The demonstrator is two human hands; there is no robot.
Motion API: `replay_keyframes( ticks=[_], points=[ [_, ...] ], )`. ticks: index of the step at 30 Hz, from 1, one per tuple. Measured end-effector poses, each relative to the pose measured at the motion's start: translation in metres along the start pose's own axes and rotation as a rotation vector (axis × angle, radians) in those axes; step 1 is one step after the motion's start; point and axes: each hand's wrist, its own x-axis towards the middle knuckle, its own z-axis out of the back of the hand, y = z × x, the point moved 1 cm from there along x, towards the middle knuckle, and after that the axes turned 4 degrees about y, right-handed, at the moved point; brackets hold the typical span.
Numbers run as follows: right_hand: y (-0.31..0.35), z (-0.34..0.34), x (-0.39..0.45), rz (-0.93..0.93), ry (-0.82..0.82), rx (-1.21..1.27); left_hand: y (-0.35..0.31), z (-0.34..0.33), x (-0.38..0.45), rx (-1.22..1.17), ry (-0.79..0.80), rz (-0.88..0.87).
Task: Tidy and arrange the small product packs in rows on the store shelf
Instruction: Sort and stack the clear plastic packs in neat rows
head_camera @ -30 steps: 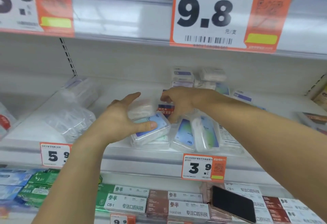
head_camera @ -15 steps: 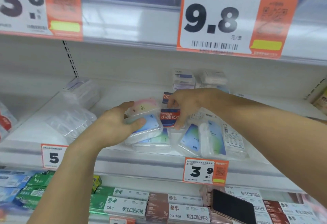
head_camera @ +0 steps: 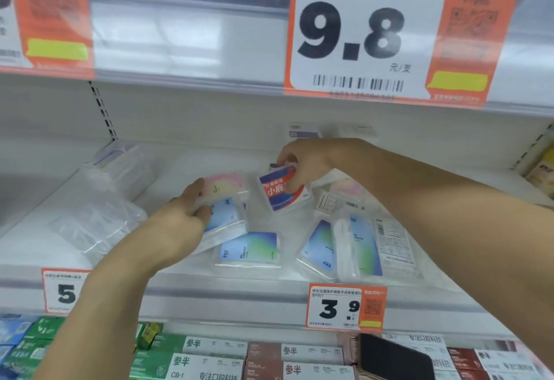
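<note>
Head view: right hand [head_camera: 302, 163], centre frame, pinching red-blue pack [head_camera: 283, 189] with fingers clamped on upper edge; pack tilting, long axis running upper left to lower right, hanging just above shelf [head_camera: 36, 247]. Left hand [head_camera: 183, 220], left of centre, gripping small stack, pink pack [head_camera: 223, 184] over blue pack [head_camera: 223, 214], fingers curled round left end. Loose blue-green packs [head_camera: 248, 249] lying askew lower centre, nearer left hand. Packs behind right wrist blurred; fingertip contact under stack hidden.

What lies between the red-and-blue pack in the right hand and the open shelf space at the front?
Nothing visible: the right hand holds the red-and-blue pack tilted above bare shelf; a blue-green pack lies nearer the edge.
</note>
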Motion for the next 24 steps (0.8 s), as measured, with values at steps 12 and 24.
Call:
replay_keyframes(
  ticks=[12,24],
  points=[
    [0.010,-0.002,0.004,-0.054,0.227,-0.022,-0.003,0.002,-0.001,-0.088,-0.015,-0.020],
    [-0.007,-0.010,-0.079,0.223,-0.569,0.553,-0.032,-0.011,-0.003,-0.131,-0.020,-0.097]
  ],
)
